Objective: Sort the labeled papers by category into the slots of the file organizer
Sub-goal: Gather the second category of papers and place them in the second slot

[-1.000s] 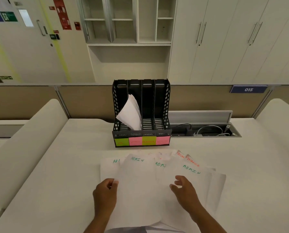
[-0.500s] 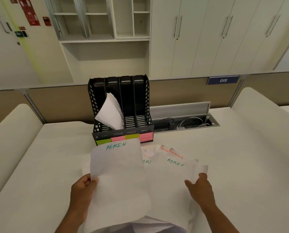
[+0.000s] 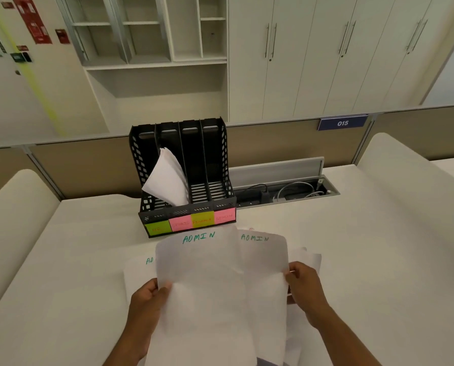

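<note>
- The left hand [image 3: 148, 299] pinches the left edge of one ADMIN sheet [image 3: 202, 286] between its fingers [image 3: 165, 289]. The right hand [image 3: 303, 289] pinches the right edge of a second ADMIN sheet [image 3: 263, 260], tucked partly beneath the first (both raised, long axes running away from the person).
- The file organizer [image 3: 137, 165] stands straight ahead, just past the sheets' top edges. Its pink ADMIN label [image 3: 224, 217] marks the far-right slot [image 3: 216, 186], nearer the right hand.
- Leaning papers [image 3: 168, 178] sit in what looks like the second slot from the left, clear of that path.
- A loose sheet [image 3: 139, 270] lies on the desk [image 3: 352, 260].
</note>
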